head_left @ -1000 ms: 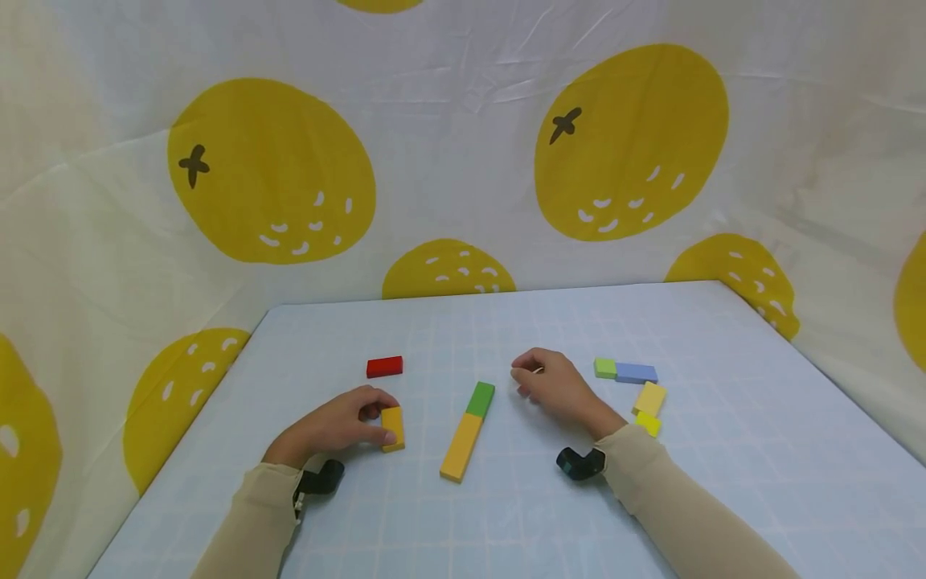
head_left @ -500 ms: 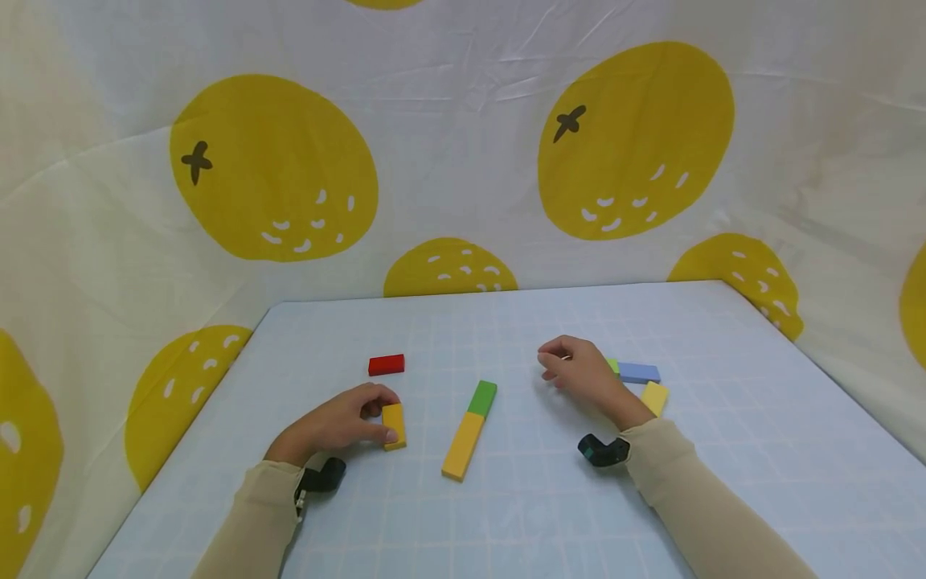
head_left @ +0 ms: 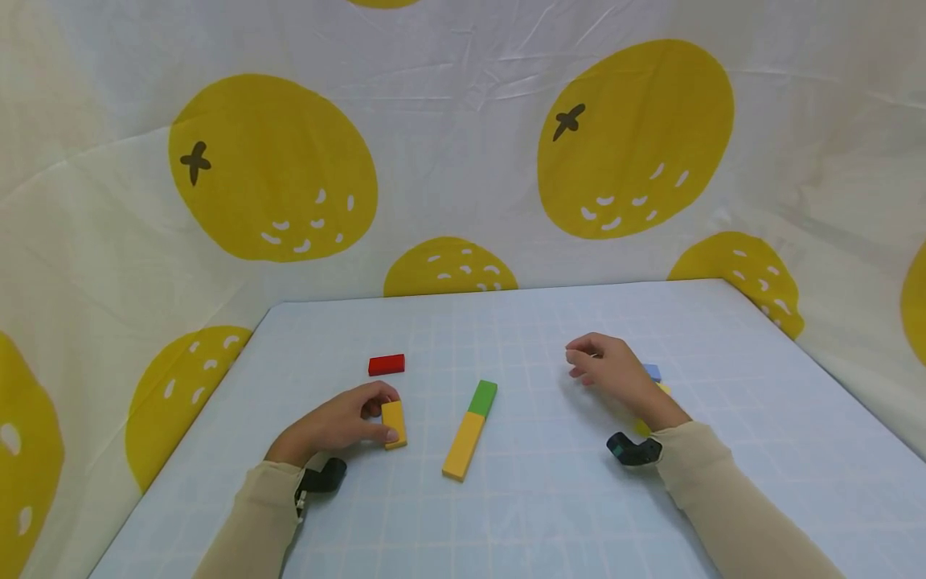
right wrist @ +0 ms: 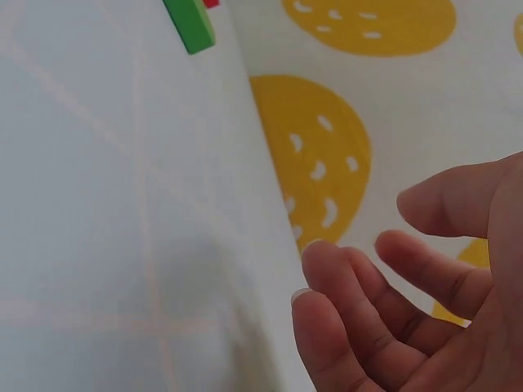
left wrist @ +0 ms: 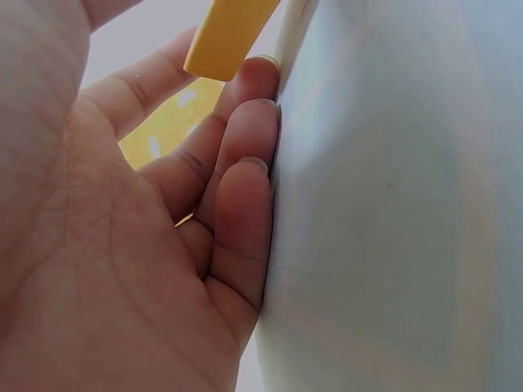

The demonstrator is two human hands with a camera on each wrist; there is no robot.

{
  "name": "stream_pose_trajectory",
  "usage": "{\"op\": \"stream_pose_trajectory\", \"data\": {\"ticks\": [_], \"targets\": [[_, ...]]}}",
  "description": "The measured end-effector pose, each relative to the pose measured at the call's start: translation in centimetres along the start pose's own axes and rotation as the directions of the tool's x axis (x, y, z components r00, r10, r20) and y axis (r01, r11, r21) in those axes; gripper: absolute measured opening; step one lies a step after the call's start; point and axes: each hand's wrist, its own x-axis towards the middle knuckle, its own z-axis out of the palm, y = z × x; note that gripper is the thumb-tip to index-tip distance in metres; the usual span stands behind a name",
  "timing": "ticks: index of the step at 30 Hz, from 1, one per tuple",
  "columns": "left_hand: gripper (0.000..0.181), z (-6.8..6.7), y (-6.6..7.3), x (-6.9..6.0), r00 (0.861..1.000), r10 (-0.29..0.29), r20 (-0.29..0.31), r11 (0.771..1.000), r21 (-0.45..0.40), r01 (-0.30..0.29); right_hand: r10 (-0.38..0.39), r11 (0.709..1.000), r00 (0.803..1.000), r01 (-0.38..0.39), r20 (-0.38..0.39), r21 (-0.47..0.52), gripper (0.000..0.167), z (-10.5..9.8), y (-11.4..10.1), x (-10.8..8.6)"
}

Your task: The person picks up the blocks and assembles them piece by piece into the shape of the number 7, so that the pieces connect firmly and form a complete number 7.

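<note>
Moved since the earlier frame: the right hand (head_left: 615, 371), which I log farther to the right over the desk (head_left: 405, 527), now covering most of the blue block (head_left: 653, 372) and much of the yellow pieces beside it. Left hand (head_left: 338, 420): same place as before, on the left of the desk, thumb at the near end and forefinger at the far end of a small orange block (head_left: 394, 425), which it pinches in a narrow grip; from the left wrist I see the other fingers bent, their tips against the desk surface. Right hand, state: holding nothing, fingers loosely bent, with a gap between thumb and forefinger. One red block (head_left: 387, 365), lying flat, beyond the left hand and apart from it. One green block (head_left: 482, 398) and one long orange block (head_left: 464, 447), end to end and touching, in a slanting line between the two hands, green at the far end. One pale yellow block (head_left: 663, 388) and one bright yellow block (head_left: 641, 427), on the right, partly hidden behind the right hand and wrist. Desk cover: pale blue with a faint grid. Backdrop: white cloth (head_left: 456, 161) printed with large yellow fruit.
</note>
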Motion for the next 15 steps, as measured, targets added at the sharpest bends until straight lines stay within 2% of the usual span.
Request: {"op": "stream_pose_trajectory", "data": {"ticks": [10,15], "targets": [[0.049,0.2,0.4,0.0,0.998,-0.058,-0.007,0.998,0.015,0.058,-0.006,1.0,0.999,0.005,-0.033,-0.022,0.045,-2.8,1.5,-1.5],[0.049,0.1,0.3,0.0,0.999,-0.045,-0.011,0.999,0.012,0.045,0.011,0.998,0.999,-0.014,-0.052,-0.059,0.045,-3.9,1.9,-2.3]]}}
